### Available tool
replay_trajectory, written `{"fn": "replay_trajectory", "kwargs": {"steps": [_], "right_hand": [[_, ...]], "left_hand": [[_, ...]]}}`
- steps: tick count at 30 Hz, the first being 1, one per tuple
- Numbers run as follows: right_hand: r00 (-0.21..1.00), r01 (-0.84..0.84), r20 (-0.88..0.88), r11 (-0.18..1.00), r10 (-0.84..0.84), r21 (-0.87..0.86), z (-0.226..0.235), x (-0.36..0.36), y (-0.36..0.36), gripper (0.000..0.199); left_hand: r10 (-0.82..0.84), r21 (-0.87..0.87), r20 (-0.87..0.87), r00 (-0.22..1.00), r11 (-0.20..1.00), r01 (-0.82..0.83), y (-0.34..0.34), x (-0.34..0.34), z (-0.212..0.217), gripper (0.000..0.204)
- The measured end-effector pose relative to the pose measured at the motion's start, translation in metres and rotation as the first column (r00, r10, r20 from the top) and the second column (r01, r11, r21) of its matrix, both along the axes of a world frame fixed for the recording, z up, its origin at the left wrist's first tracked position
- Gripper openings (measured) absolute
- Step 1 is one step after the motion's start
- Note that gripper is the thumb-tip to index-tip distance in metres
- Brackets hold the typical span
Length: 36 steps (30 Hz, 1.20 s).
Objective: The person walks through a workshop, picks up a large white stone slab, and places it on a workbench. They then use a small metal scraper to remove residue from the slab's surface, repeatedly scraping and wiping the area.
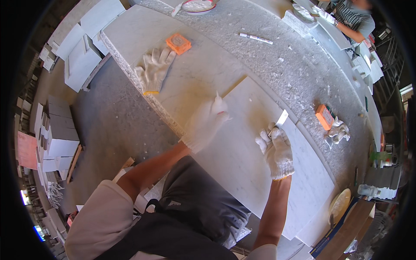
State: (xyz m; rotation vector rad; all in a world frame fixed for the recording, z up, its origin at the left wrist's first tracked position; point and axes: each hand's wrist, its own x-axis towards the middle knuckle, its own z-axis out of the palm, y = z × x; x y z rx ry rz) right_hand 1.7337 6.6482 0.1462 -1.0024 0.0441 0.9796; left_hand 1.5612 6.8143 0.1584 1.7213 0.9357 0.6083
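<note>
My right hand (pixel 277 152), in a white knitted glove, is closed round a small scraper with a flat, pale metal blade (pixel 282 118). It rests over a white, grey-veined marble slab (pixel 242 160), with the blade pointing to the slab's far edge. My left hand (pixel 207 123), gloved too, is smeared by motion over the slab's left corner. Its fingers are too blurred to show whether they hold anything. Under that slab lies a longer marble slab (pixel 130 30). A spare white glove (pixel 154 69) and an orange block (pixel 178 43) lie on this lower slab, beyond my left hand.
A marker pen (pixel 256 38), a bowl of white paste (pixel 197 6), another orange block (pixel 324 117) and a crumpled glove (pixel 338 131) lie on the dusty bench. A round dish (pixel 340 206) stands at right. Across the bench a co-worker (pixel 353 21) works. Stone pieces (pixel 60 130) are stacked left.
</note>
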Motion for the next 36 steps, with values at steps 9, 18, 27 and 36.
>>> {"fn": "replay_trajectory", "kwargs": {"steps": [9,18,27,36], "right_hand": [[0.835,-0.118,0.465,0.921,0.295,-0.371,-0.007,0.015,0.025,0.045],[0.081,0.176,0.778,0.759,0.623,-0.627,-0.02,0.008,0.045,0.045],[0.007,0.275,0.776,0.745,0.63,-0.607,-0.01,0.003,0.06,0.039],[-0.114,0.308,0.843,0.826,0.525,-0.473,-0.022,0.006,0.066,0.039]], "left_hand": [[0.026,0.14,-0.062,0.998,0.99,-0.017,0.001,0.02,0.0,0.02],[0.039,0.167,-0.055,0.998,0.986,-0.029,0.002,0.017,-0.01,0.024],[0.005,0.167,-0.063,0.998,0.986,0.006,0.004,0.016,0.0,0.021],[0.047,0.197,-0.069,0.997,0.98,-0.033,0.001,0.018,-0.006,0.018]]}}
